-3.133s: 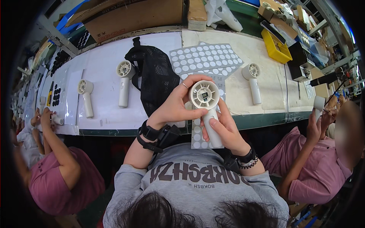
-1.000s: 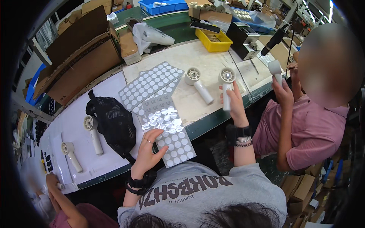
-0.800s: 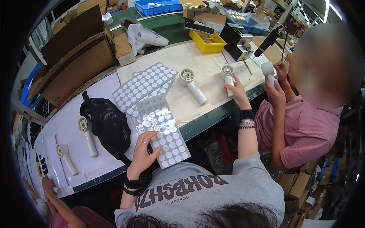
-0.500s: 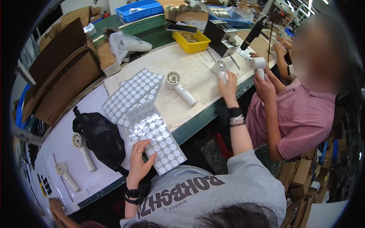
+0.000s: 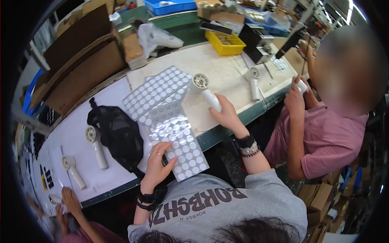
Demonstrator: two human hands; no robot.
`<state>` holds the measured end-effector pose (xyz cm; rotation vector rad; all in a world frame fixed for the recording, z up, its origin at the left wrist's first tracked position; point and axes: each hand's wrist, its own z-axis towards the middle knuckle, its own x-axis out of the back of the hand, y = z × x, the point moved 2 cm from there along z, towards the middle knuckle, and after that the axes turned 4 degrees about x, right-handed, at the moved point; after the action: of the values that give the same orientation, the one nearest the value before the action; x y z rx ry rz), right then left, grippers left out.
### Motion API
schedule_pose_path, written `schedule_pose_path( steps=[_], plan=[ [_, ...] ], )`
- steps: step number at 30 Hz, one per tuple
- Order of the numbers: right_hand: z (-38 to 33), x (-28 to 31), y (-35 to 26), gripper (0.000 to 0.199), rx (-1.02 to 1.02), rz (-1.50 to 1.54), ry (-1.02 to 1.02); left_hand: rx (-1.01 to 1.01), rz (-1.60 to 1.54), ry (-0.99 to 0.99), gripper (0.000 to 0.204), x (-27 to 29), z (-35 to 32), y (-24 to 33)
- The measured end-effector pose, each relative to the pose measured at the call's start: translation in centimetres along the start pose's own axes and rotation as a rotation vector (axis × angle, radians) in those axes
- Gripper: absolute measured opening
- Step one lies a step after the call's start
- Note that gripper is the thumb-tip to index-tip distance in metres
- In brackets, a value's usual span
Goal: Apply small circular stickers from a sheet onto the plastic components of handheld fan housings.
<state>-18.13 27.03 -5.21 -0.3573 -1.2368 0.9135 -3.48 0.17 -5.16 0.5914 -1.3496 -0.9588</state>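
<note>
My left hand [image 5: 159,163] lies on the near end of a sheet of round white stickers [image 5: 180,146] that hangs over the bench's front edge; its fingers are apart and press on the sheet. My right hand [image 5: 227,115] reaches forward and closes around the handle of a white hand-held fan [image 5: 204,87] lying on the bench, round head pointing away from me. A second sticker sheet [image 5: 156,91] lies beyond the first. Another white fan [image 5: 253,81] lies further right.
A black bag [image 5: 117,133] sits left of the sheets, with two more white fans [image 5: 95,141] [image 5: 73,172] beyond it. A co-worker in a pink shirt [image 5: 324,141] sits at my right holding a small white part. Cardboard boxes [image 5: 81,69] and a yellow bin [image 5: 227,42] line the back.
My right hand let go of the far fan, left lying at the right, and drew back onto the nearer fan's handle. My left hand stays on the sticker sheet.
</note>
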Motion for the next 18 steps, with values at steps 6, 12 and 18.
schedule_pose_path(
  steps=[6,12,18],
  plan=[
    [-3.6,-2.1,-9.9,0.05,0.107,0.262,-0.109,0.017,-0.2,0.172,0.075,0.6,0.3,2.2],
    [-5.3,-4.2,-13.8,0.052,0.343,0.279,-0.175,-0.109,-0.2,0.395,0.083,2.7,3.0,3.4],
    [-6.9,-5.5,-13.9,0.048,-0.065,0.85,-0.485,-0.152,-0.337,0.284,0.08,3.6,2.8,3.5]
  ],
)
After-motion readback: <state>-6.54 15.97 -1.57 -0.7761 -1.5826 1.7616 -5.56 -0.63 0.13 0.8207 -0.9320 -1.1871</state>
